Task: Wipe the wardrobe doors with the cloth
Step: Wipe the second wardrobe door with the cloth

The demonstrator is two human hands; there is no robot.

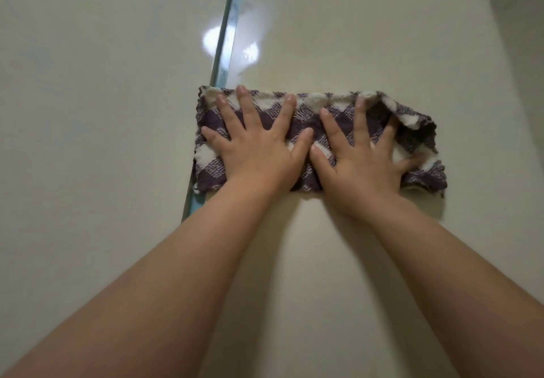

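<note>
Both flat hands, left hand (259, 147) and right hand (363, 156), press cloth (321, 106) against seemingly glossy door (368, 38).

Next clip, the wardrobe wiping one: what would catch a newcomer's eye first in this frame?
Two bare hands pressed flat, fingers spread, side by side on a purple-and-white checked cloth at mid-frame: the left hand near its left end, the right hand toward the right, where the top corner folds over. The cloth lies against the pale glossy wardrobe door, its left edge crossing the bluish seam, where a bright glare spot shines above.
</note>
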